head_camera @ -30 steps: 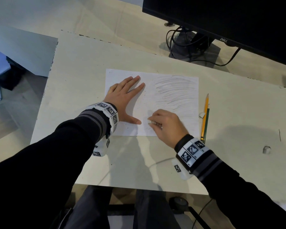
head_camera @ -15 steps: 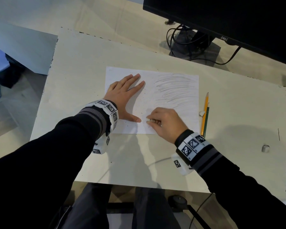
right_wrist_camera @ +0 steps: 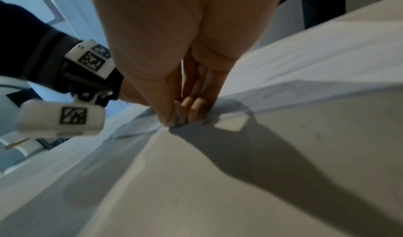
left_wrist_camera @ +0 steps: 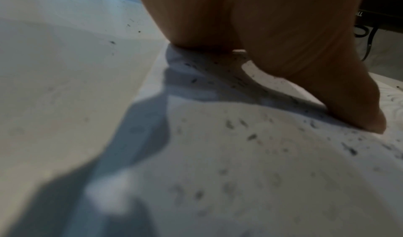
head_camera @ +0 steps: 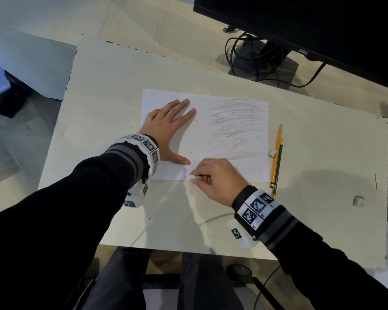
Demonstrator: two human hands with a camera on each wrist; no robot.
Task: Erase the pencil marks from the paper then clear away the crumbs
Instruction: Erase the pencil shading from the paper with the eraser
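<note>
— Where did the paper (head_camera: 205,135) lie?
— Flat on the white board (head_camera: 323,198), pencil marks (head_camera: 238,124) on its right half, dark crumbs (left_wrist_camera: 251,136) on its left.
— The hands?
— The left hand (head_camera: 166,133) pressed it down, fingers spread. The right hand (head_camera: 217,182) pinched a small eraser (right_wrist_camera: 177,119) at the near edge, mostly hidden by fingertips.
— Any containers?
— None I could make out; two pencils (head_camera: 277,157) lay just right of the sheet.
</note>
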